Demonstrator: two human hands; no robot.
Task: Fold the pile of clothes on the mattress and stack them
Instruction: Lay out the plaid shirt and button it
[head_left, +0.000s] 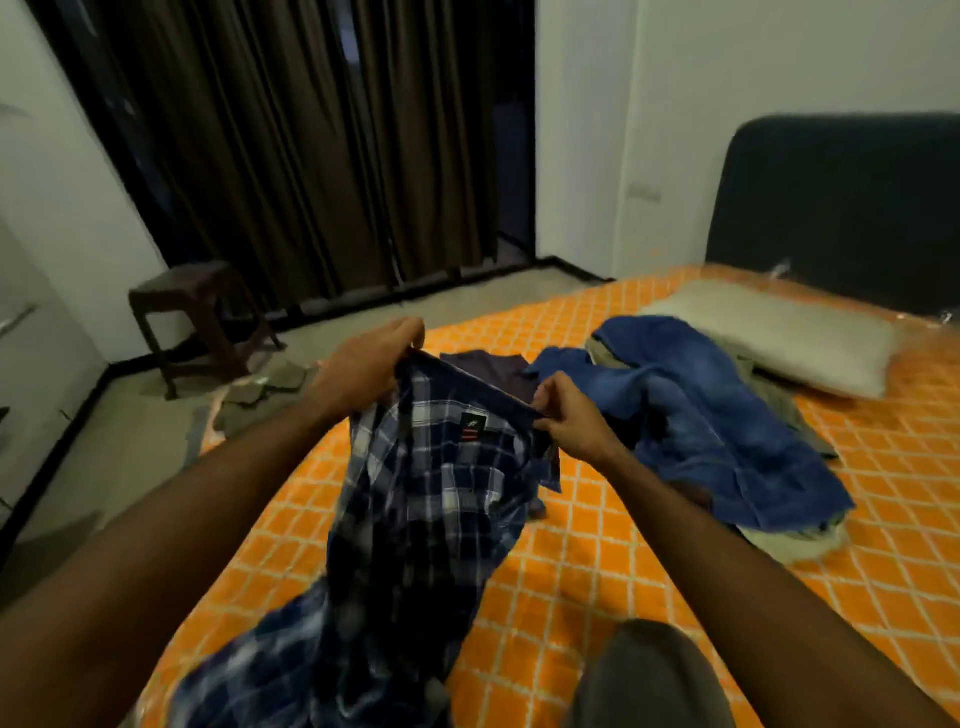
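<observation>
single head-worn view, wide-angle, looking forward and down, close over the mattress (597, 561), curtains (291, 145) beyond

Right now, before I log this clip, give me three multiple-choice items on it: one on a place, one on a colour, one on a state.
1. Where does the pillow lie?
A. on the stool
B. on the mattress, near the headboard
C. on the floor

2. What colour is the mattress cover?
A. orange with a white lattice
B. plain green
C. grey stripes

3. How is the plaid shirt held?
A. lying flat, untouched
B. by one hand only
C. by both hands at its collar

Answers:
1 B: it rests at the far end by the dark headboard.
2 A: the orange grid shows throughout.
3 C: the left hand and right hand each grip the collar edge.
</observation>
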